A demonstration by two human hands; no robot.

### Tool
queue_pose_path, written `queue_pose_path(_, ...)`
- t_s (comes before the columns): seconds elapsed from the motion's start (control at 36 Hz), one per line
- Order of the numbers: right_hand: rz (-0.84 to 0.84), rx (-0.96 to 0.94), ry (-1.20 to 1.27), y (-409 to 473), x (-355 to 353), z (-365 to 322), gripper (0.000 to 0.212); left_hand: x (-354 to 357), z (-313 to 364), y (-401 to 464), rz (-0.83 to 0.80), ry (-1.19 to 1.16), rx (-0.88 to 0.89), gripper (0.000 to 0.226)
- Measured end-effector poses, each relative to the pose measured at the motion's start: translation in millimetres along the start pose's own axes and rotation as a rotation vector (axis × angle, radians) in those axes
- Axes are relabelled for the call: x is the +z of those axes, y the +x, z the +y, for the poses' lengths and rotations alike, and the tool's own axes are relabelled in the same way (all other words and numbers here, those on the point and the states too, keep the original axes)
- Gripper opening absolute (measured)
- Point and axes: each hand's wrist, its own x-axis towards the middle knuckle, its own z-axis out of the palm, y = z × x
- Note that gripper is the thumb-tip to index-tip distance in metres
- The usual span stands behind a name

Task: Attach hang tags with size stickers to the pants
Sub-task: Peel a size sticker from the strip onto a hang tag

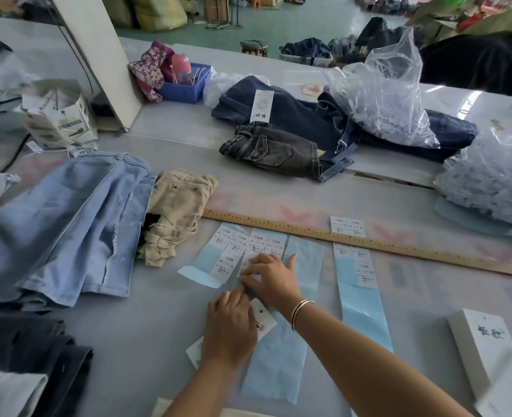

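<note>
A blue backing sheet point(206, 260) with several white XL size stickers point(239, 242) lies in the middle of the table. My right hand point(274, 279), with bracelets on the wrist, pinches one sticker point(247, 273) at the sheet's near edge. Just below it, my left hand point(230, 329) holds white hang tags point(262, 319) flat on another blue strip point(274, 365). Light blue jeans point(62, 230) and beige pants point(178, 210) lie to the left. Dark grey jeans point(274, 152) and navy jeans point(293, 115) carrying a white tag lie farther back.
A wooden ruler point(369, 242) runs across behind the sheets. A second sticker strip point(358, 281) lies to the right, and a white box point(483, 341) sits at the right edge. Clear plastic bags point(384, 91) are at the back right, a blue basket point(185, 87) at the back, dark pants point(38, 356) near left.
</note>
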Motion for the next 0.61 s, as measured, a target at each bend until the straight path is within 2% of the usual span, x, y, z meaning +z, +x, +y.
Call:
queue_pose_path(0.08, -0.037, 0.019, -0.010, 4, -4, -4, 0.031, 2, -1, 0, -0.004, 0.015, 0.005, 0.021)
queue_pose_path(0.17, -0.049, -0.032, -0.108, 8, -8, -7, 0.031, 2, 0, -1, -0.018, 0.019, 0.012, 0.032)
queue_pose_path(0.28, -0.063, -0.189, -0.374, 9, -11, -8, 0.030, 2, -2, 0, 0.002, -0.020, 0.021, 0.032)
queue_pose_path(0.33, -0.066, -0.211, -0.423, 8, -9, -10, 0.026, 3, -2, 0, 0.000, -0.013, 0.015, 0.033)
queue_pose_path(0.42, -0.035, -0.176, -0.333, 5, -7, -11, 0.031, 2, -2, 0, -0.032, 0.013, 0.001, 0.037)
queue_pose_path(0.61, -0.001, 0.001, -0.151, 10, -8, -16, 0.029, 0, -2, 0, -0.059, -0.019, 0.013, 0.029)
